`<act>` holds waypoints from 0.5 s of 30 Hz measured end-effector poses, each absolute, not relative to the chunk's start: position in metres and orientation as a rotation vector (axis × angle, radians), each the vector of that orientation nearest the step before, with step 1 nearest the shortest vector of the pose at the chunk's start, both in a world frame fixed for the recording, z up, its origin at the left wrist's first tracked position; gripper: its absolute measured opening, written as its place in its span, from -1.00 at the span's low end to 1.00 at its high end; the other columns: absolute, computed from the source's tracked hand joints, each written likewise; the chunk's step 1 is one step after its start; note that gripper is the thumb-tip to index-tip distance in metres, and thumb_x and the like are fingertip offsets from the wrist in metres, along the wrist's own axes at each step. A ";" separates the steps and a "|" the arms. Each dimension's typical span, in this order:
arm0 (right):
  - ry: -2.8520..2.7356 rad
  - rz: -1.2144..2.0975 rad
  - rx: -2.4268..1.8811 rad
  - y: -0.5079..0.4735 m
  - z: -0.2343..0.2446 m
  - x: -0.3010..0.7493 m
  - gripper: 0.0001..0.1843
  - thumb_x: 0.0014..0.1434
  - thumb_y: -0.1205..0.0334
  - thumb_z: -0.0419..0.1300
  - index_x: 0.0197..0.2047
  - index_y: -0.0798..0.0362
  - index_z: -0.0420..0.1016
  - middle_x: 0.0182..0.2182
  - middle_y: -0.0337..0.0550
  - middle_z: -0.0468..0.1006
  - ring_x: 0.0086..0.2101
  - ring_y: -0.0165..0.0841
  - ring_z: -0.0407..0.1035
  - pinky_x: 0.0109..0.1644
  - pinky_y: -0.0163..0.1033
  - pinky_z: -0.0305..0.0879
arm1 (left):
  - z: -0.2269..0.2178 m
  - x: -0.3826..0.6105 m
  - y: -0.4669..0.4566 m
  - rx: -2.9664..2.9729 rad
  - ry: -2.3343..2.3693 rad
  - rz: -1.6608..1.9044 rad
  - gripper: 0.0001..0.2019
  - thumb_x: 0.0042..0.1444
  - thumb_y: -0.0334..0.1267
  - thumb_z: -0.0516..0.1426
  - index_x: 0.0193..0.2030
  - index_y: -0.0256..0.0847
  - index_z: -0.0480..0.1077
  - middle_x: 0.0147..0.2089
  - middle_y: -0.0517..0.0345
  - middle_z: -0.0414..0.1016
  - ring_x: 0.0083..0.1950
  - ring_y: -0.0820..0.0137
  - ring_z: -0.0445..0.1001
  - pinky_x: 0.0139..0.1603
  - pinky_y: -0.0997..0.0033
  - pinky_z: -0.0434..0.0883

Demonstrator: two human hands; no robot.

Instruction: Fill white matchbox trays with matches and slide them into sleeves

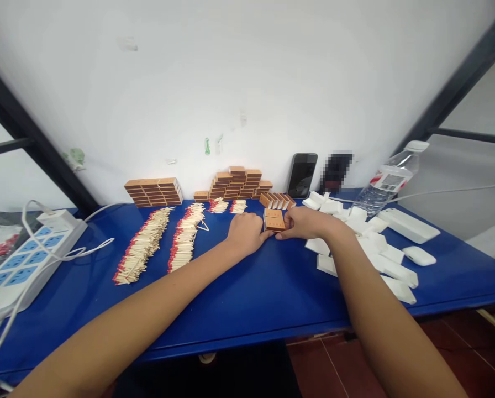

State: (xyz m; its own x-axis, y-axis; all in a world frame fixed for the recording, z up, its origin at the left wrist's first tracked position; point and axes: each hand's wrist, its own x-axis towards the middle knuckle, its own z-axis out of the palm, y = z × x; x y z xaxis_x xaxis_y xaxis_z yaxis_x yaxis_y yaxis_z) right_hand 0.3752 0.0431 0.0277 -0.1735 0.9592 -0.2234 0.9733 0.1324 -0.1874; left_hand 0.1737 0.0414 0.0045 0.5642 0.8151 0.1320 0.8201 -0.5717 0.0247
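Observation:
Two orange-brown matchboxes (pixel 274 220) lie side by side on the blue table, at the middle. My left hand (pixel 247 232) presses against their left side, its fingers curled and its thumb at the near edge. On the opposite side, my right hand (pixel 303 222) grips them with bent fingers and the thumb low at the front. Just behind is a row of leaning matchboxes (pixel 277 200). Left of my left hand lie small match piles (pixel 218 205) and two long rows of red-headed matches (pixel 143 246). White matchbox trays (pixel 367 237) are heaped beside my right forearm.
Matchboxes are stacked in a block (pixel 153 192) and a stepped pile (pixel 237 182) along the wall. A phone (pixel 302 176) leans there. A water bottle (pixel 390 177) and a white power bank (pixel 411 225) stand right. A power strip (pixel 32 260) with cables occupies the left.

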 end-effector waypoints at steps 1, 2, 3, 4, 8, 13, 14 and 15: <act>2.320 -0.450 1.991 0.044 0.027 0.376 -0.63 0.08 -0.10 0.44 -0.41 -0.01 0.49 -0.44 -0.17 0.59 -0.39 -0.24 0.44 -0.36 -0.22 0.25 | 0.004 0.174 0.042 -2.749 -1.425 -0.197 -0.57 0.41 0.07 0.14 -0.07 -0.30 0.62 -0.01 -0.20 0.65 0.09 0.03 0.61 0.06 0.16 0.49; 2.328 -0.458 1.984 0.044 0.026 0.376 -0.64 0.08 -0.12 0.43 -0.37 -0.01 0.52 -0.41 -0.15 0.61 -0.37 -0.23 0.46 -0.35 -0.22 0.26 | 0.004 0.175 0.043 -2.757 -1.414 -0.193 -0.57 0.41 0.07 0.14 -0.07 -0.29 0.62 -0.01 -0.19 0.65 0.09 0.03 0.61 0.07 0.16 0.49; 2.352 -0.479 1.965 0.045 0.025 0.376 -0.64 0.09 -0.13 0.42 -0.32 -0.02 0.54 -0.38 -0.15 0.63 -0.35 -0.22 0.48 -0.33 -0.22 0.27 | 0.004 0.175 0.044 -2.764 -1.403 -0.188 -0.58 0.42 0.06 0.13 -0.06 -0.29 0.62 0.00 -0.19 0.65 0.09 0.04 0.62 0.07 0.17 0.49; 2.381 -0.505 1.941 0.045 0.024 0.376 -0.64 0.11 -0.14 0.41 -0.28 -0.02 0.57 -0.35 -0.14 0.65 -0.33 -0.21 0.49 -0.32 -0.22 0.29 | 0.003 0.176 0.044 -2.772 -1.392 -0.183 -0.59 0.42 0.05 0.13 -0.04 -0.29 0.62 0.00 -0.19 0.65 0.09 0.04 0.62 0.07 0.17 0.49; 2.419 -0.579 1.898 0.046 0.022 0.376 -0.64 0.16 -0.11 0.37 -0.12 -0.03 0.60 -0.28 -0.12 0.68 -0.31 -0.21 0.52 -0.30 -0.23 0.30 | 0.002 0.179 0.045 -2.799 -1.359 -0.170 -0.62 0.45 -0.01 0.10 0.04 -0.26 0.61 0.02 -0.18 0.64 0.09 0.06 0.62 0.06 0.18 0.50; 2.400 -0.538 1.907 0.046 0.021 0.376 -0.59 0.16 -0.13 0.37 -0.07 -0.02 0.60 -0.27 -0.08 0.69 -0.32 -0.19 0.52 -0.32 -0.23 0.30 | 0.001 0.178 0.045 -2.793 -1.353 -0.175 -0.60 0.45 0.00 0.09 0.04 -0.28 0.60 0.02 -0.19 0.64 0.09 0.06 0.62 0.07 0.17 0.50; 2.410 -0.524 1.903 0.046 0.021 0.376 -0.59 0.16 -0.13 0.37 -0.08 -0.02 0.60 -0.27 -0.08 0.69 -0.31 -0.19 0.53 -0.31 -0.23 0.31 | 0.001 0.178 0.046 -2.788 -1.355 -0.180 -0.60 0.45 0.00 0.09 0.03 -0.28 0.60 0.02 -0.19 0.64 0.09 0.06 0.62 0.07 0.18 0.50; 2.421 -0.513 1.897 0.046 0.021 0.377 -0.60 0.16 -0.13 0.37 -0.08 -0.02 0.61 -0.27 -0.07 0.70 -0.31 -0.18 0.54 -0.31 -0.23 0.32 | 0.001 0.177 0.046 -2.782 -1.357 -0.187 -0.60 0.45 0.01 0.10 0.04 -0.28 0.59 0.02 -0.19 0.64 0.10 0.06 0.62 0.08 0.18 0.50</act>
